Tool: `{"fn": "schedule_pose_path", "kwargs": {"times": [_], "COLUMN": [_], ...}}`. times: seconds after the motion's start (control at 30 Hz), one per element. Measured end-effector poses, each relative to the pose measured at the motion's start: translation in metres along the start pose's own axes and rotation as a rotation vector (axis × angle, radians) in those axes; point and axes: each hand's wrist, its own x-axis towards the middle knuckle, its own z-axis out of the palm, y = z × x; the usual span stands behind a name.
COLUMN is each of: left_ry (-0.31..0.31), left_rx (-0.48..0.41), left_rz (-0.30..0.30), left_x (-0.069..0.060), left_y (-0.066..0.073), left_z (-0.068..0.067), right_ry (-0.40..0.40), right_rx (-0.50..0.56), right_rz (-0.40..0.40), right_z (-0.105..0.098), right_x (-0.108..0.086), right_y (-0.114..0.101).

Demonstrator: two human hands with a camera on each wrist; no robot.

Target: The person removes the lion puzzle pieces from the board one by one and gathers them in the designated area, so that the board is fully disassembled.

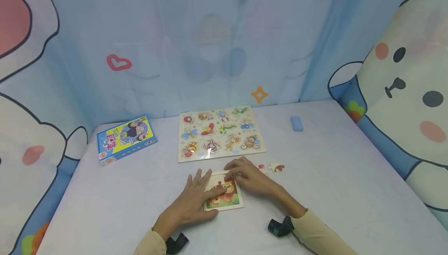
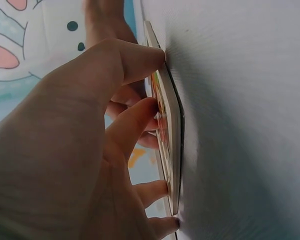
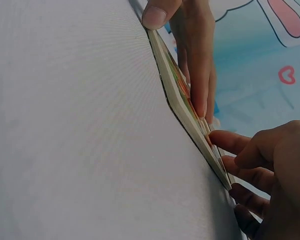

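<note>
Pressing lightly on a small puzzle tray [image 1: 231,207], the left hand [image 1: 196,202] lies over its left side with fingers spread and nearly straight, thumb at the near edge and index finger across the picture of cartoon animals; it touches the tray without curling round it. The tray rests on the white tabletop [image 1: 105,208], directly in front of the person, and a pale part of it shows between the hands near its far side. The right hand [image 1: 250,177] sits at the far right corner, its fingers bent and their tips touching the tray (whether they pinch a piece there, I cannot tell from any view). Just beyond that hand, to its right, lies a loose puzzle piece [image 1: 277,167] with a brown patch, and another with a pink mark is partly hidden beside it. Behind the hands is a larger picture board [image 1: 222,157] with rows of insects and other animals. Left of that board is a blue and yellow box [image 1: 127,148], set at an angle, and well to the right a small blue block [image 1: 297,123]. Light beige sleeves [image 1: 322,233] cover both forearms, and a pale blue curtain [image 1: 157,25] hangs behind the table.
</note>
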Motion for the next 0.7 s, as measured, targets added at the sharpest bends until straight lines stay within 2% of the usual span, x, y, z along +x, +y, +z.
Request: {"fn": "schedule_pose_path", "kwargs": {"times": [0.7], "left_ry": [0.001], "left_rx": [0.001], "left_rz": [-0.014], "left_x": [0.0006], "left_y": [0.0003], "left_z": [0.0015], "right_ry": [-0.014], "right_rx": [0.032], "right_rz": [0.042], "right_z": [0.0013], "right_x": [0.0002], "right_y": [-0.0025]}}
